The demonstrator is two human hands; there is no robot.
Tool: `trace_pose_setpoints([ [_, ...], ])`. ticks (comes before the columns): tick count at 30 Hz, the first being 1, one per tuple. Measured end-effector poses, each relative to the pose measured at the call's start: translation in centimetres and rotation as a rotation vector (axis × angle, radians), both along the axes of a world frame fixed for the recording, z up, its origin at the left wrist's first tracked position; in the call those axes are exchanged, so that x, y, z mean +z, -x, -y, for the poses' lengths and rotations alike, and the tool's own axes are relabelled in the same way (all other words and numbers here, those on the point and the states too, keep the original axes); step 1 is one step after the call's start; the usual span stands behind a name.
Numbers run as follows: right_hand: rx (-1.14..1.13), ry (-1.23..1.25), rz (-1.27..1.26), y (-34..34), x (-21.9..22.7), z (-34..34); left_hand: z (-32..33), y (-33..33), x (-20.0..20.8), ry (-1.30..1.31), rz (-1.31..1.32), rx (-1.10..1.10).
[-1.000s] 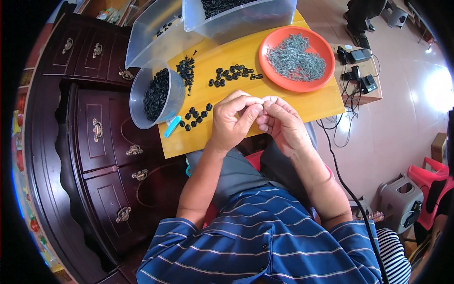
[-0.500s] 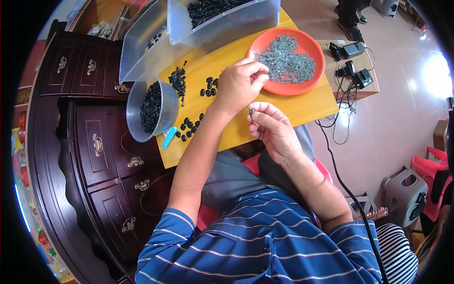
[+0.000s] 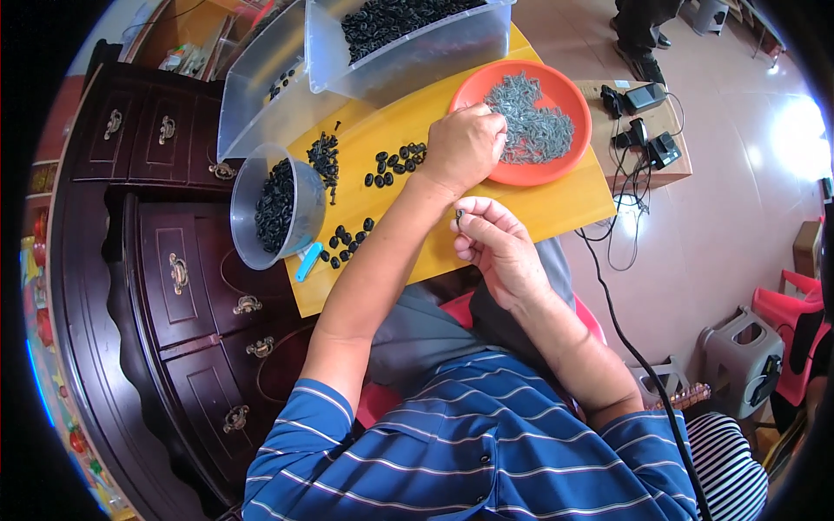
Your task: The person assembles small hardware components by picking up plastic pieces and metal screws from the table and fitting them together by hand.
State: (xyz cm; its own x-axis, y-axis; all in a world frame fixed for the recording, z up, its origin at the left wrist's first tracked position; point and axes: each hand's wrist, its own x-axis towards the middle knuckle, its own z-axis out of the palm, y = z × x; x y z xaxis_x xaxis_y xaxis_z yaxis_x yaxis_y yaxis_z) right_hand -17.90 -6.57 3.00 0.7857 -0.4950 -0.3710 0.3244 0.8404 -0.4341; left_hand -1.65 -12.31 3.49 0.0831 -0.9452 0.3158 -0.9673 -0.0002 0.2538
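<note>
- A dark wooden cabinet with ornate metal handles stands well to the left of both hands.
- A yellow table spreads beneath the left hand and beyond the right.
- A clear plastic bin heaped with small black parts stands past the left hand, on the side away from the body.
- A red-orange plate sits under the left hand's fingers, its left rim partly covered by them.
- A translucent round tub, holding more black parts, stands well left of the left hand.
- The left hand, back uppermost, reaches over the plate's edge with fingers curled and drawn together; the fingertips are largely hidden, and whether they hold anything cannot be told.
- The right hand, nearer the body, presses thumb and forefinger together on a single part, its other fingers loosely curled.
- Silvery metal pins lie heaped on the plate, just right of the left hand.
- Black screws lie scattered left of the left hand, beside the tub.
- Black oval pieces lie grouped near the left hand's wrist, with others beside its forearm.
- A small dark part shows at the right hand's pinched fingertips.
</note>
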Motion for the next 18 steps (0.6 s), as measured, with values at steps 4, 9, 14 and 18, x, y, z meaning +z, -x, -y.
trace_pose_setpoints([
  [4,0.006,0.022,-0.006,-0.08,0.21,-0.09,-0.18,-0.12,0.02,-0.009,-0.028,0.005],
  [9,0.023,0.037,-0.018,0.01,0.37,-0.17,0.23,-0.19,0.16,-0.055,0.043,0.000],
  [14,0.023,0.053,-0.016,0.01,0.50,-0.20,0.14,-0.44,-0.02,-0.042,0.004,-0.017],
  [18,0.026,0.048,-0.020,0.08,0.50,-0.29,0.65,-0.30,-0.04,-0.104,0.035,0.001],
])
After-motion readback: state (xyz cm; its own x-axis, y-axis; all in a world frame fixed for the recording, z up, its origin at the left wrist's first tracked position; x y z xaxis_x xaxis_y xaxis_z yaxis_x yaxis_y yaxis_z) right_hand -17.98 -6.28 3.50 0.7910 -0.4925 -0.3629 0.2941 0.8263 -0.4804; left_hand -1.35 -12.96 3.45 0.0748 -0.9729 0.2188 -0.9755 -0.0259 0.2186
